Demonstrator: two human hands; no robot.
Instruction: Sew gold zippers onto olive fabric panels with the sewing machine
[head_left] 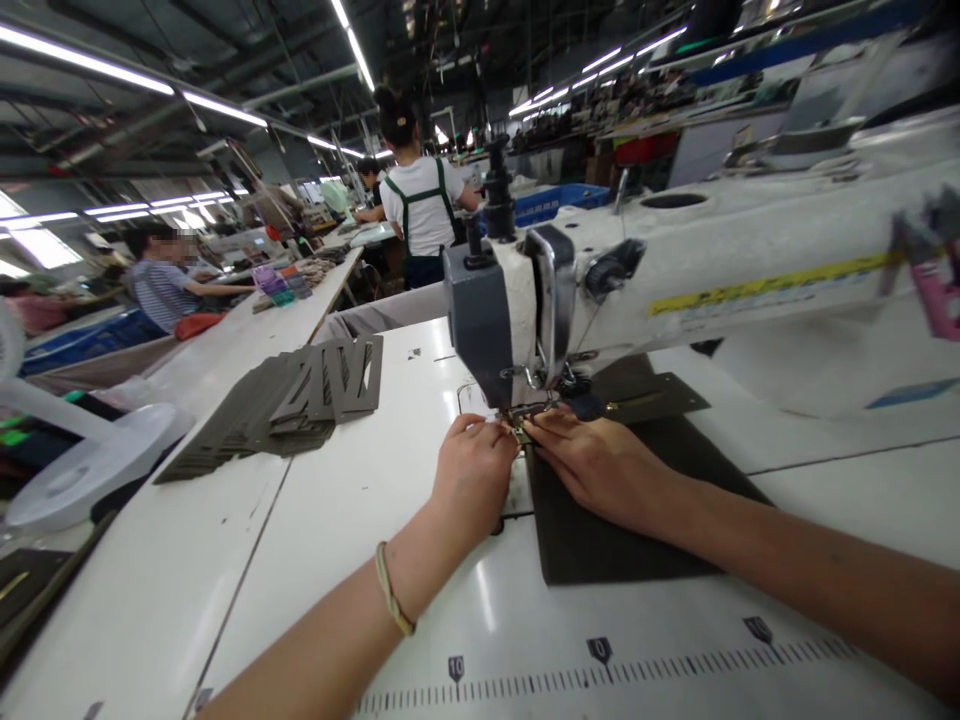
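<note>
A sewing machine (540, 300) stands in front of me with its needle area low over the white table. My left hand (476, 470) is closed, its fingers curled together just left of the presser foot (529, 410); what they pinch is hidden. On the other side, my right hand (607, 470) rests over a dark olive fabric piece (592, 550), with its fingers pressed together on the fabric's edge by the needle. The fabric lies flat on the table, partly under my right forearm. Another dark piece with a zipper (660, 398) lies behind the hand.
To the left, a fanned stack of dark cut pieces (277, 405) lies on the table. A white fan-like stand (97, 465) is at the far left. A printed ruler scale (600, 680) runs along the near edge. Co-workers (427, 205) are at tables beyond.
</note>
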